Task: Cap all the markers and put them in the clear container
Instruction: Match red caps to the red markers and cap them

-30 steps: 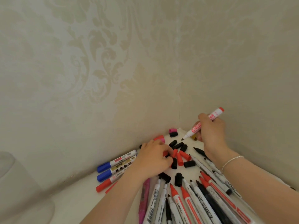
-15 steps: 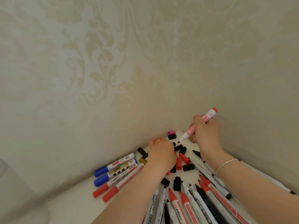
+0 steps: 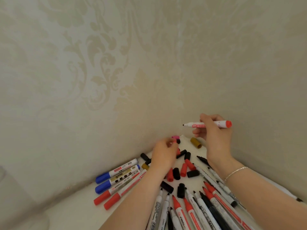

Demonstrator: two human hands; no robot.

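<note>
Gripping an uncapped marker (image 3: 207,125) at right of centre, the right hand (image 3: 214,136) risks inking the wall; the left hand's (image 3: 163,153) fingers (image 3: 172,143) pinch a small cap (image 3: 174,141), colour possibly mismatched.

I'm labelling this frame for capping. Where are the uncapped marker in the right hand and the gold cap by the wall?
uncapped marker (image 3: 197,125): head view, on its printed barrel.
gold cap (image 3: 196,143): head view, on its side.
</note>
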